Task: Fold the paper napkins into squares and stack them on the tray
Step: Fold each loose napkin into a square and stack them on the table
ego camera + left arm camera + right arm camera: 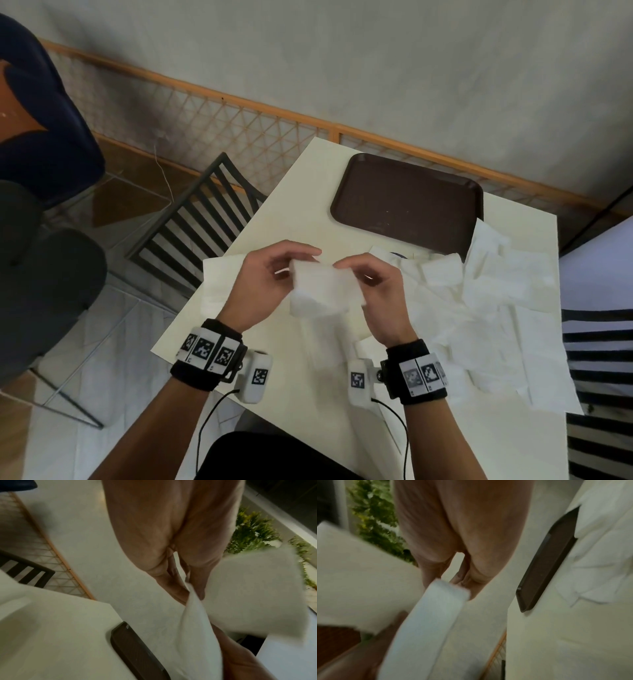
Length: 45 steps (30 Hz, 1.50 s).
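Note:
I hold a white paper napkin [323,289] up above the table between both hands. My left hand [274,274] pinches its upper left corner and my right hand [371,284] pinches its upper right edge; the sheet hangs bent between them. In the left wrist view the napkin [248,592] droops from the pinching fingers [178,592]. In the right wrist view the napkin [426,622] hangs from the fingers [471,588]. The dark brown tray [407,202] lies bare at the far side of the table; its rim [137,654] and edge [544,563] show in the wrist views.
Several unfolded white napkins [496,308] lie scattered over the right half of the cream table [294,205]; another flat napkin [219,287] lies under my left hand. A black slatted chair [202,219] stands left of the table, a striped one [599,377] at the right.

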### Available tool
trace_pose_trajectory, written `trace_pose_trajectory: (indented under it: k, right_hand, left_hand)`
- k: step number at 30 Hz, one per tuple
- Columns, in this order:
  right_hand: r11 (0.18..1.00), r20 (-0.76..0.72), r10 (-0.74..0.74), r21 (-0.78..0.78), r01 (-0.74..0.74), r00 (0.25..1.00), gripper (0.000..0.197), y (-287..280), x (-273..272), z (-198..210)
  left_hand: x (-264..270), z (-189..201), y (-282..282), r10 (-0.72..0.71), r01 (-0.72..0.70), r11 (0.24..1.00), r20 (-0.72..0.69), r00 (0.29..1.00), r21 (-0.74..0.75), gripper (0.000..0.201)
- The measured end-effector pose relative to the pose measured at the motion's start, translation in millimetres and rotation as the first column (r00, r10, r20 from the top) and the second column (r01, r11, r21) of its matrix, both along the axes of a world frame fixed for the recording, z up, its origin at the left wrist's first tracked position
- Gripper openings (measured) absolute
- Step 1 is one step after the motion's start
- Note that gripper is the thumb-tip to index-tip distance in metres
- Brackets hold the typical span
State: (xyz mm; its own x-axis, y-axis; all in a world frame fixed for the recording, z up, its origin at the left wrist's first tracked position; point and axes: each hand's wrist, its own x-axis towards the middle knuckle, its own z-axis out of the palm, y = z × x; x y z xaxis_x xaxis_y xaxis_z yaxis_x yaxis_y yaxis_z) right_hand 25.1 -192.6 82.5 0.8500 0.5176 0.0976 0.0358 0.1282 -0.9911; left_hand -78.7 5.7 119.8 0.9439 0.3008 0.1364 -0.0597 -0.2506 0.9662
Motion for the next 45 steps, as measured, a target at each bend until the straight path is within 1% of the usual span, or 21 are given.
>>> trace_pose_trajectory:
  k: [2, 5, 12, 15, 16, 17, 18, 19, 21, 22, 23, 26, 29, 31, 33, 35, 37, 39, 41, 43, 45]
  right_hand:
    - [0.996, -0.073, -0.021, 0.090, 0.028, 0.997, 0.028, 3.9, 1.8, 0.5]
    - [0.987, -0.188, -0.004, 0.158, 0.035, 0.982, 0.020, 9.8, 1.5, 5.0]
    - [0.985, -0.298, 0.015, 0.167, 0.037, 0.955, 0.035, 27.3, -6.0, 20.2]
    - [0.990, -0.304, -0.001, 0.134, 0.044, 0.953, 0.029, 33.7, -7.7, 27.7]
    - [0.995, -0.261, -0.018, 0.094, 0.044, 0.965, 0.024, 36.0, -9.2, 30.9]
    - [0.999, -0.155, -0.035, 0.024, 0.039, 0.987, 0.020, 39.8, -11.2, 34.5]
    - [0.996, 0.013, -0.039, -0.081, 0.040, 0.999, 0.020, 44.9, -14.8, 37.7]
    - [0.979, 0.203, -0.003, -0.201, 0.045, 0.979, 0.022, 51.7, -19.8, 39.6]
    - [0.925, 0.490, 0.133, -0.373, 0.069, 0.862, 0.031, 68.0, -29.5, 39.1]
    - [0.912, 0.550, 0.169, -0.401, 0.081, 0.818, 0.032, 77.1, -33.0, 37.8]
    - [0.912, 0.566, 0.173, -0.401, 0.086, 0.806, 0.034, 84.9, -34.7, 35.3]
    - [0.921, 0.485, 0.068, -0.366, 0.132, 0.872, 0.041, 99.2, -30.4, 25.2]
    - [0.945, 0.266, -0.094, -0.280, 0.170, 0.959, 0.039, 110.7, -30.2, 20.8]
    - [0.971, 0.108, -0.062, -0.223, 0.085, 0.992, 0.026, 125.7, -36.8, 16.4]
    - [0.981, 0.014, 0.016, -0.195, -0.013, 1.000, 0.023, 143.2, -43.2, 2.9]
    - [0.967, 0.010, 0.053, -0.251, -0.049, 0.999, 0.024, 161.9, -46.6, -19.4]
    - [0.925, 0.028, 0.086, -0.373, -0.070, 0.996, 0.018, 179.1, -47.1, -45.7]
    - [0.866, 0.027, 0.128, -0.490, -0.099, 0.991, 0.012, 192.7, -47.6, -65.9]
    - [0.798, -0.006, 0.199, -0.579, -0.166, 0.980, 0.015, 197.8, -48.0, -77.9]
    - [0.738, 0.035, 0.247, -0.655, -0.164, 0.968, 0.020, 193.8, -46.6, -83.2]
    - [0.703, 0.145, 0.207, -0.710, -0.044, 0.968, 0.023, 177.8, -41.1, -85.1]
  left_hand:
    - [-1.6, 3.2, 4.1, -0.022, 0.022, 1.000, -0.014, 1.000, -0.017, 0.031]
    - [-4.5, 8.7, 10.6, -0.011, 0.011, 1.000, 0.019, 1.000, 0.003, 0.025]
    - [-14.4, 19.7, 23.8, -0.006, 0.006, 1.000, 0.074, 0.997, 0.001, 0.031]
    - [-19.7, 19.3, 31.5, -0.001, -0.002, 0.999, 0.063, 0.998, 0.045, 0.035]
    - [-22.2, 19.8, 33.7, -0.002, -0.002, 0.997, 0.055, 0.998, 0.081, 0.035]
    - [-24.6, 21.0, 35.9, -0.005, -0.001, 0.992, 0.048, 0.999, 0.129, 0.035]
    - [-26.5, 22.3, 37.1, -0.016, 0.006, 0.983, 0.049, 0.999, 0.183, 0.035]
    - [-28.7, 23.5, 37.9, -0.035, 0.020, 0.972, 0.057, 0.998, 0.234, 0.033]
    - [-31.1, 26.0, 38.8, -0.084, 0.053, 0.952, 0.092, 0.992, 0.301, 0.024]
    - [-32.2, 27.4, 40.2, -0.089, 0.050, 0.945, 0.108, 0.990, 0.323, 0.022]
    - [-33.6, 28.0, 42.2, -0.072, 0.026, 0.940, 0.123, 0.990, 0.340, 0.024]
    - [-40.1, 27.3, 52.7, 0.091, -0.144, 0.921, 0.160, 0.983, 0.362, 0.031]
    - [-46.9, 24.7, 65.0, 0.246, -0.273, 0.906, 0.122, 0.962, 0.325, 0.026]
    - [-47.6, 17.2, 77.2, 0.318, -0.330, 0.898, 0.087, 0.944, 0.291, 0.013]
    - [-45.3, 0.7, 94.0, 0.374, -0.365, 0.877, 0.032, 0.927, 0.313, 0.014]
    - [-41.5, -28.3, 114.7, 0.435, -0.379, 0.842, -0.067, 0.898, 0.383, 0.022]
    - [-35.4, -64.3, 134.0, 0.501, -0.363, 0.799, -0.196, 0.843, 0.480, 0.027]
    - [-30.6, -99.7, 145.7, 0.515, -0.281, 0.789, -0.337, 0.788, 0.547, 0.034]
    - [-28.9, -127.2, 145.4, 0.488, -0.183, 0.803, -0.451, 0.747, 0.567, 0.041]
    - [-30.3, -142.6, 138.4, 0.493, -0.127, 0.786, -0.489, 0.719, 0.605, 0.046]
    - [-34.2, -144.9, 129.6, 0.540, -0.144, 0.737, -0.448, 0.712, 0.660, 0.049]
